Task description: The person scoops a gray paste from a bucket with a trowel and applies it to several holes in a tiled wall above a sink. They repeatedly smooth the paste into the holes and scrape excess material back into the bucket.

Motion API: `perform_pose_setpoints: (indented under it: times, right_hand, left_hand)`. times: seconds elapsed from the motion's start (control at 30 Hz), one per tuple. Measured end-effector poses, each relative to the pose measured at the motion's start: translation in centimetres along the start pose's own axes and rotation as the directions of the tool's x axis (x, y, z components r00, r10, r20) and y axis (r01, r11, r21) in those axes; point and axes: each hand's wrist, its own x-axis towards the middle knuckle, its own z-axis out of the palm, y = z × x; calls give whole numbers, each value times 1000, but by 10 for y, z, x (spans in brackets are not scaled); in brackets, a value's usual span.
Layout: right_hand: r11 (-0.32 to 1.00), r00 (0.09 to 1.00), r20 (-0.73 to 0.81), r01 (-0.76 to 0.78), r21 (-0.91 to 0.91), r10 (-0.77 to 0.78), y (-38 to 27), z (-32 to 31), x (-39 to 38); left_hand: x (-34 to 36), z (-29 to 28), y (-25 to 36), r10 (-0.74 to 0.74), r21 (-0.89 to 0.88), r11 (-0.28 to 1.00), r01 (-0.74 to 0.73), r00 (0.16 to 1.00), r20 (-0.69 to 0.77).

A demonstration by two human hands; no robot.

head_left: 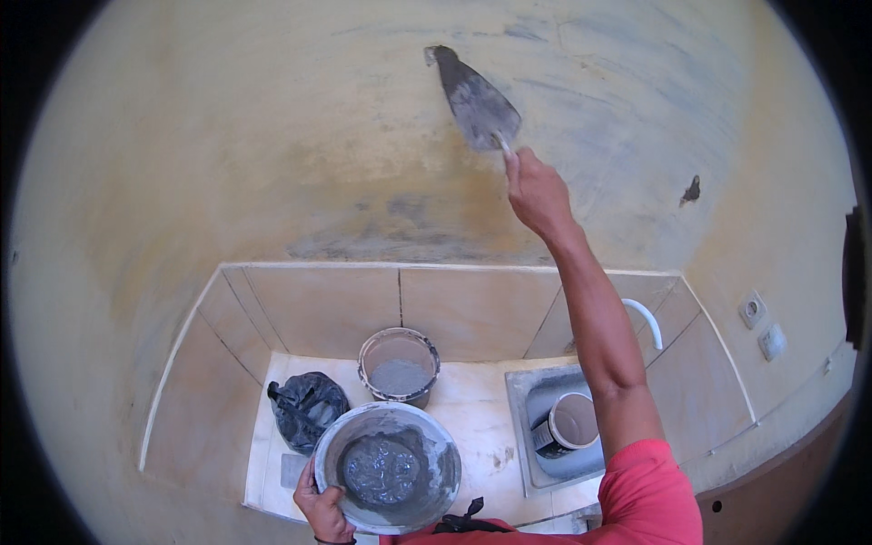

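My right hand (542,193) is raised to the yellowish wall (300,118), closed round the handle of a pointed trowel (481,111). The trowel's grey-smeared blade lies at or very near the wall, its tip by a dark patch (443,54); contact is hard to tell. Low in front of me, my left hand (324,506) grips the rim of a round grey basin (447,490). Wet grey mortar (381,468) fills the bottom of that basin, and some is smeared up its inner side.
Behind the basin stands a bucket (420,351) with grey material inside, beside a black plastic bag (307,409). At right, another bucket (574,421) sits tilted in a metal sink (536,479) under a white tap (647,318). A small hole (691,189) and wall sockets (761,324) are further right.
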Motion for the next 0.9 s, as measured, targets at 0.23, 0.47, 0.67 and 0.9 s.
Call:
perform_pose_setpoints:
  times: [0.23, 0.47, 0.67, 0.9]
  right_hand:
    - [997, 998, -5, -59, -50, 59, 13, -3, 23]
    - [969, 980, 112, -183, 164, 166, 53, -7, -53]
    - [699, 907, 357, -404, 590, 222, 66, -31, -221]
    - [891, 689, 660, -449, 65, 300, 79, -120, -401]
  left_hand:
    - [4, 13, -5, -51, -32, 998, 52, 998, 49]
    - [4, 23, -5, -23, 36, 999, 20, 996, 81]
    - [6, 45, -14, -109, 292, 954, 73, 988, 110]
    - [-4, 86, -65, -134, 417, 908, -39, 916, 377]
